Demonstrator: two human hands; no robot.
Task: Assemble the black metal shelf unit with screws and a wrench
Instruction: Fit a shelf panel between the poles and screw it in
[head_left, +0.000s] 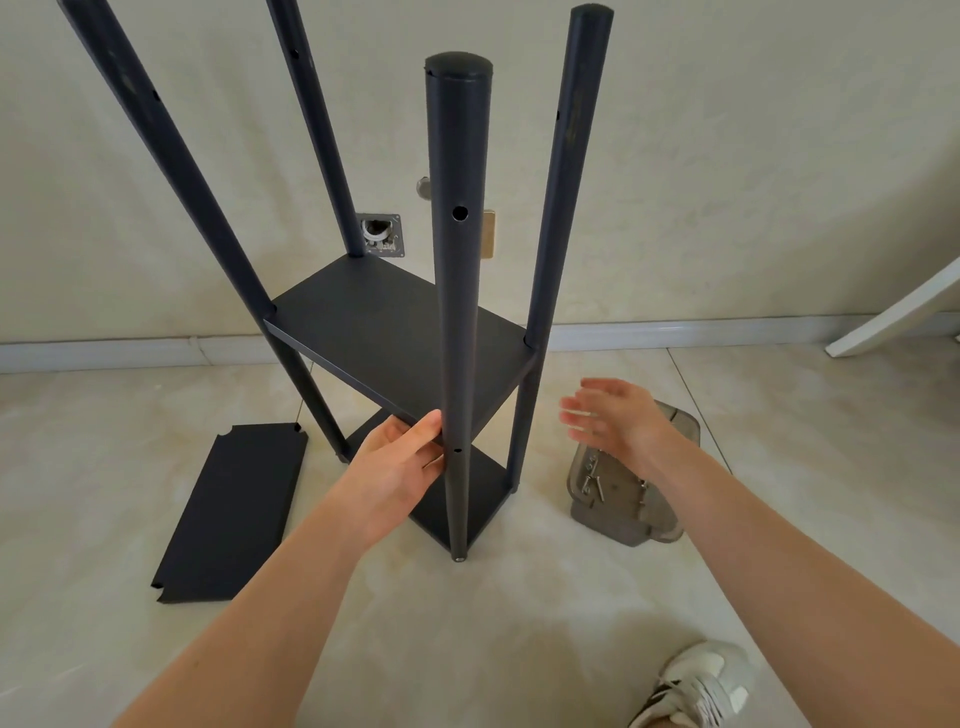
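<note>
A left hand (400, 457) grips the near post of the black metal shelf unit (384, 332); the right hand (613, 415) hovers open beside it, above a clear plastic screw tray (623, 499).

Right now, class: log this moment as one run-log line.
left hand: holds middle shelf | right hand: open, above screw tray | spare shelf: on floor

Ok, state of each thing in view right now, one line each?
Black metal shelf unit: upright, two shelves fitted on four poles.
Loose black metal shelf panel: flat on the floor, left of the unit.
Clear plastic tray: on the floor, screws inside.
Left hand: holds the middle shelf's front edge beside the near pole.
Right hand: open, holding nothing, above the tray.
</note>
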